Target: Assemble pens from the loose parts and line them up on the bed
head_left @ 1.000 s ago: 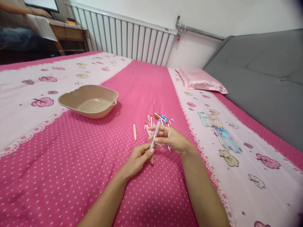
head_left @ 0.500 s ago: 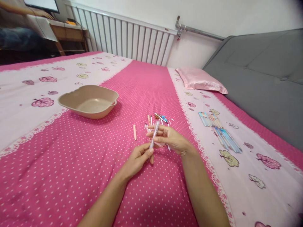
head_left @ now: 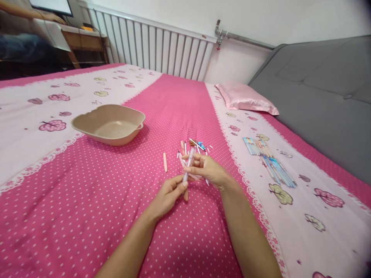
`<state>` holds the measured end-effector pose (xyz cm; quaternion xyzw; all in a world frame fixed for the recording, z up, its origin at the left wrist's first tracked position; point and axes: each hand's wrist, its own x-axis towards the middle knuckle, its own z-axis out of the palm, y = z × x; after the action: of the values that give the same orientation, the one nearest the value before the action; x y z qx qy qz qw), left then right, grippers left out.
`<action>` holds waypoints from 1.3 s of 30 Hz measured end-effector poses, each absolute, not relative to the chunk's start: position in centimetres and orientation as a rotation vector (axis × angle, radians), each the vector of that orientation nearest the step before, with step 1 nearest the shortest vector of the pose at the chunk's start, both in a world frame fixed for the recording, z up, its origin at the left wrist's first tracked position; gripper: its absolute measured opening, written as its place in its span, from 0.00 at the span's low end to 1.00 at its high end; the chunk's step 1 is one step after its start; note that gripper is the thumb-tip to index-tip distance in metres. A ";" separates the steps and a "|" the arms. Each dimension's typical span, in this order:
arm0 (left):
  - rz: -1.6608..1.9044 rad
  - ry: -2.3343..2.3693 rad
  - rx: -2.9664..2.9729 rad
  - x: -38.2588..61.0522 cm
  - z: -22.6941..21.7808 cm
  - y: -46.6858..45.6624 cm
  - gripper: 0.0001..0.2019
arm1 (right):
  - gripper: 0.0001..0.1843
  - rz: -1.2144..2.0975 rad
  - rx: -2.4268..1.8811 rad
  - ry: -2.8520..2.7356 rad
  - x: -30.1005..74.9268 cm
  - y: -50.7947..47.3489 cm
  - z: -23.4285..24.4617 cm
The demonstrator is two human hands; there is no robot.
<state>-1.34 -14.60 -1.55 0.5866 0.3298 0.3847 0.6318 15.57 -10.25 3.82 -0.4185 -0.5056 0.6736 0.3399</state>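
Note:
Both my hands meet over the pink dotted bedspread [head_left: 87,200]. My right hand [head_left: 210,170] is closed round the upper part of a pale pen [head_left: 188,164], which points away from me. My left hand [head_left: 169,194] pinches the pen's near end between thumb and fingers. Just beyond my hands lies a small heap of loose pens and pen parts [head_left: 194,147]. A single peach-coloured cap [head_left: 165,161] lies to the left of the heap.
A beige plastic basin [head_left: 108,124] stands at the left. A row of finished pens [head_left: 269,161] lies on the right. A pink pillow [head_left: 246,99] and grey headboard [head_left: 319,100] are at the far right. Another person's arm [head_left: 31,13] shows by a desk at top left.
The pen has slid slightly down and toward me between my hands. My hands have barely shifted otherwise.

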 end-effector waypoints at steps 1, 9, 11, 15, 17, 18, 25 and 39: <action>0.882 0.755 1.340 -1.3 -1.6 -14.6 0.21 | 0.31 1.752 -1.085 -1.316 15.6 -10.2 3.8; 0.896 0.768 1.331 -1.2 -1.5 -14.7 0.22 | 0.29 1.905 -0.936 -1.263 16.0 -10.3 4.0; 0.896 0.765 1.341 -1.2 -1.4 -14.7 0.21 | 0.27 1.888 -0.945 -1.266 15.9 -10.3 4.0; 0.891 0.764 1.358 -1.3 -1.3 -14.6 0.20 | 0.28 1.820 -0.988 -1.305 15.5 -10.2 3.7; 0.884 0.765 1.358 -1.3 -1.3 -14.6 0.21 | 0.30 1.779 -1.011 -1.323 15.4 -10.2 3.5; 0.882 0.766 1.355 -1.3 -1.3 -14.6 0.21 | 0.31 1.766 -1.019 -1.326 15.3 -10.2 3.4; 0.894 0.759 1.310 -1.4 -1.7 -14.6 0.21 | 0.26 1.871 -0.960 -1.261 15.4 -10.1 3.7; 0.962 0.781 1.281 -1.1 -1.1 -14.6 0.18 | 0.29 1.723 -1.121 -1.214 14.8 -10.4 4.0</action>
<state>-1.13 -14.56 -1.14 0.5592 0.3407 0.4200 0.6284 14.78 -10.45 4.00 -0.4366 -0.4727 0.6710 0.3684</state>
